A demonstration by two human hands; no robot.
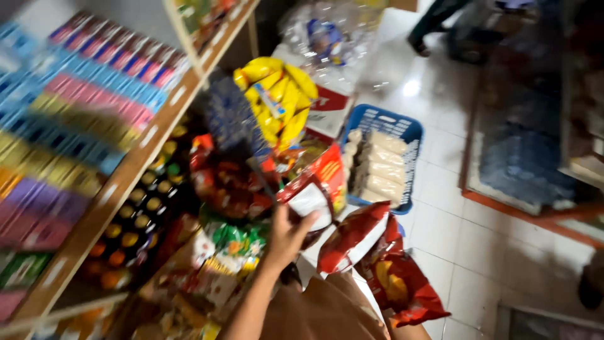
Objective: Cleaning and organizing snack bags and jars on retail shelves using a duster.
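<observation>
Head view: shop aisle seen from above, frame motion-blurred, shelving along the left side of the picture.
Left hand [288, 234]: raised at centre frame, fingers closed around the lower edge of a red snack packet [316, 187] with a white panel; packet is held up in front of the goods at the shelf foot, apart from the shelf boards.
Right hand: not itself visible; judged hidden behind the red snack bags [384, 267] at lower centre-right, so grip cannot be told. At least two bags sit there, bunched against the brown garment [327, 315].
Shelf [126, 170]: upper boards at left filled with rows of small flat packs in blue, pink, yellow and purple; lower tier holds dark bottles with yellow caps [141, 208].
Shelf foot: hanging yellow packets [280, 97] at upper centre, mixed red and green wrappers below them.
Blue basket [384, 119]: on the white tiled floor, centre-right, holding pale bagged goods.
Progress, judged: one packet in hand and lifted, further bags gathered low at the body; many similar packets remain at the shelf foot. Whether the held packet is coming off or going on cannot be told.
Other person: feet at top right of frame, well apart.
</observation>
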